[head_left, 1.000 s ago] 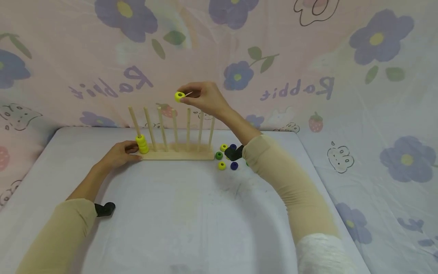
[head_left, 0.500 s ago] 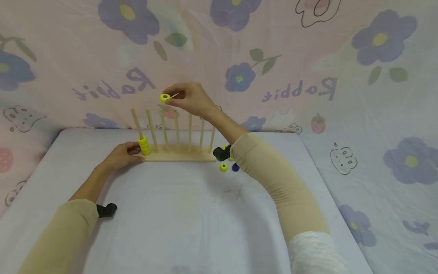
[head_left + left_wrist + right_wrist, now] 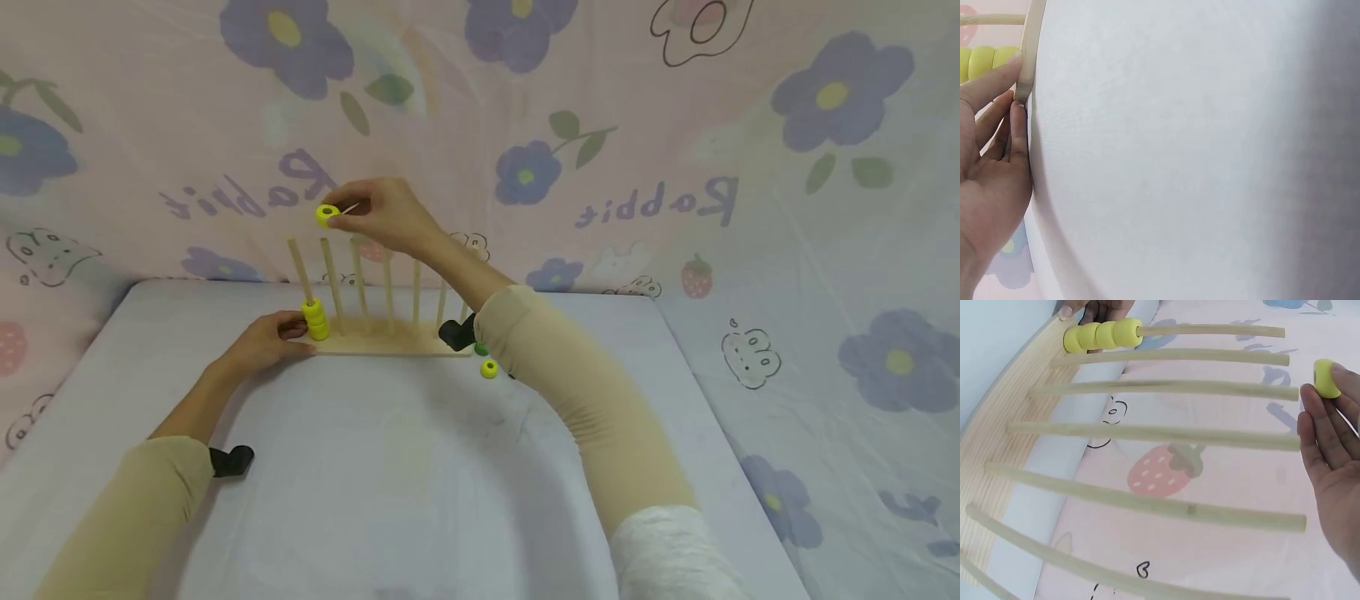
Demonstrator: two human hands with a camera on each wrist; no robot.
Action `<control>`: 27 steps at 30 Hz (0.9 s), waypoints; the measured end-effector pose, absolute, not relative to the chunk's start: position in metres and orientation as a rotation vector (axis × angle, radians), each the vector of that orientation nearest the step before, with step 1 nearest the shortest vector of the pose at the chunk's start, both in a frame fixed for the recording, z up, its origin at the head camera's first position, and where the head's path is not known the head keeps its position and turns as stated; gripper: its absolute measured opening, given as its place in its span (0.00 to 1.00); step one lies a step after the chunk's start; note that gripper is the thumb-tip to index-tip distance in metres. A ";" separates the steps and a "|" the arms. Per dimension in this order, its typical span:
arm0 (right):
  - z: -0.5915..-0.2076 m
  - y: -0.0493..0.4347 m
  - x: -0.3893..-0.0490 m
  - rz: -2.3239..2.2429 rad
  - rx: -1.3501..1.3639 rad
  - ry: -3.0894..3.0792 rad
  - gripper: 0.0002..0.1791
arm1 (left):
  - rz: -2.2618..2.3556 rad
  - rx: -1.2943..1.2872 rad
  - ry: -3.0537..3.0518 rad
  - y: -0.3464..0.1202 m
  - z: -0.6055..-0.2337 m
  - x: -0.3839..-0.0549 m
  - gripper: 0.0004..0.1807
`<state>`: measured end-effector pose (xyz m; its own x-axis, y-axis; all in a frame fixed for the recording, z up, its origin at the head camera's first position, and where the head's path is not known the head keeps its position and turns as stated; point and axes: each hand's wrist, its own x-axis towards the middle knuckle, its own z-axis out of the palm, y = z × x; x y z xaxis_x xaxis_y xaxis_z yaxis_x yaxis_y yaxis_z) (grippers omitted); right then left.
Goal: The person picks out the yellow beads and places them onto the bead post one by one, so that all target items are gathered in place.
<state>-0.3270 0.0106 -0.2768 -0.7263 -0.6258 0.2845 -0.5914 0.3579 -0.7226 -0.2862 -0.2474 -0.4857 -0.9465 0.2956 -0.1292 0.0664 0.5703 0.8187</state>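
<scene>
My right hand (image 3: 390, 218) pinches a yellow bead (image 3: 327, 216) between thumb and fingertips, in the air just above and right of the top of the leftmost peg. In the right wrist view the held bead (image 3: 1325, 379) is apart from the peg tips. Several yellow beads (image 3: 1105, 335) are stacked at the bottom of that peg (image 3: 1210, 330). The wooden peg rack (image 3: 390, 343) stands upright on the table. My left hand (image 3: 262, 342) holds the left end of its base; in the left wrist view the thumb lies on the base (image 3: 1030, 56) and fingers touch its end.
A yellow bead (image 3: 489, 368) and a green bead (image 3: 482, 349) lie by the rack's right end. My right sleeve (image 3: 577, 392) covers most of the other loose beads. A patterned cloth (image 3: 450, 100) hangs behind the white table (image 3: 375, 483).
My right hand has moved left with the yellow bead, from above the middle pegs to near the leftmost peg. The right sleeve now covers more loose beads. My left hand stays on the rack.
</scene>
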 end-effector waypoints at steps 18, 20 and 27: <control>-0.282 -0.021 -0.331 -1.174 -1.167 2.573 0.18 | 1.320 0.290 2.531 -0.247 -0.486 -0.286 0.45; -0.283 -0.024 -0.330 -1.152 -1.172 2.571 0.19 | 1.317 0.291 2.533 -0.247 -0.486 -0.286 0.45; -0.284 -0.030 -0.328 -1.110 -1.188 2.564 0.18 | 1.325 0.286 2.525 -0.248 -0.486 -0.287 0.43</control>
<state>-0.3280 -0.0299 -0.2845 -0.6893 -0.6973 0.1965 -0.6204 0.4282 -0.6570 -0.2866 -0.2479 -0.4861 -0.9427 0.2982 -0.1496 0.0465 0.5613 0.8263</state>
